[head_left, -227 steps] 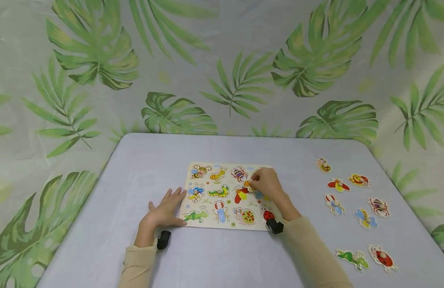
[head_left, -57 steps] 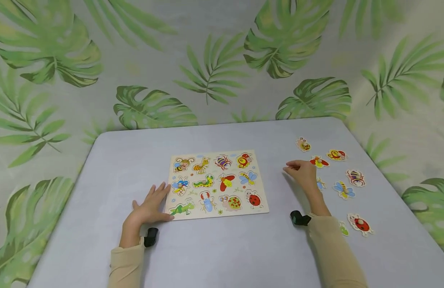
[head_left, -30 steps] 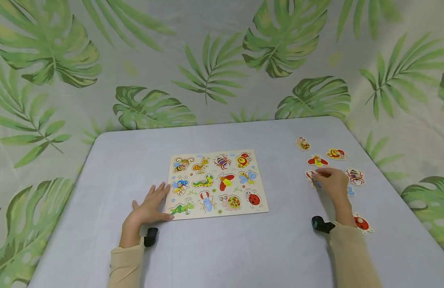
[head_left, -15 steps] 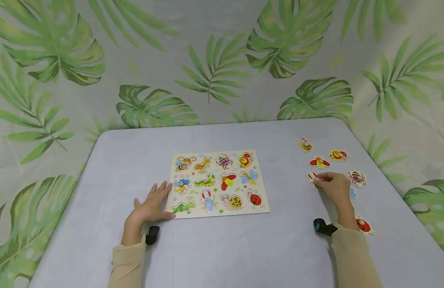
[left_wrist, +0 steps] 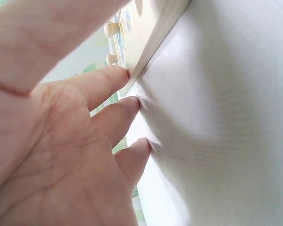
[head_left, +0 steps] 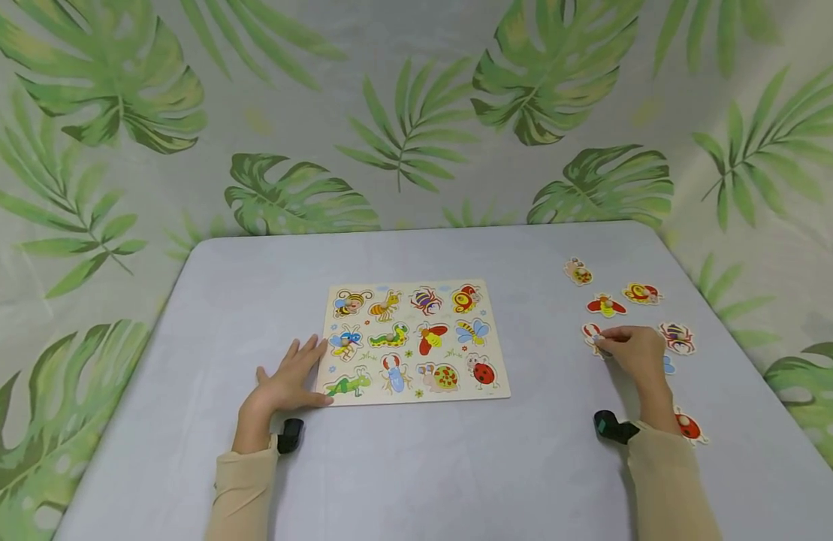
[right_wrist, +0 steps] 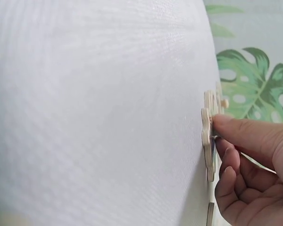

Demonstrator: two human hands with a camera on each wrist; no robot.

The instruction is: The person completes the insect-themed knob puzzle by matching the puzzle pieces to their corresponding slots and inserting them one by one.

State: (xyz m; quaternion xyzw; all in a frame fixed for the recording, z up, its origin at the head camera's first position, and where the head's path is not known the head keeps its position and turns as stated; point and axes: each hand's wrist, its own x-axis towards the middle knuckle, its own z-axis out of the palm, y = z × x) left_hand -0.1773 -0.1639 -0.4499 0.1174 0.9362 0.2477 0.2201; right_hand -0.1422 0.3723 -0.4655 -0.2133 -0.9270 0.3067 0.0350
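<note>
**Stag beetle piece (head_left: 590,332) pinched, well to the right of the puzzle board (head_left: 378,391)**

The right hand (head_left: 635,353) holds the piece with thumb and forefinger, which pinch it from above; in the right wrist view the other fingers are curled. Whether the piece touches the table (head_left: 443,481), I cannot tell. The left hand (head_left: 284,387) is at the left edge of the board with spread fingers, its thumb at the near left corner.

From here, I judge, the piece could tilt or slip, because the fingertips take only a small part of it. The red-winged piece (head_left: 605,305), also right of the board and just beyond the beetle, could be knocked if the beetle slides low that way. The board could turn if it is pushed, since only its left side has a hand.

The pincer end points toward the far side, leaning to the board. So the long axis runs slantwise; the rear end is hidden behind the fingers. The printed beetle (head_left: 393,377) on the board lies a little straighter.
</note>
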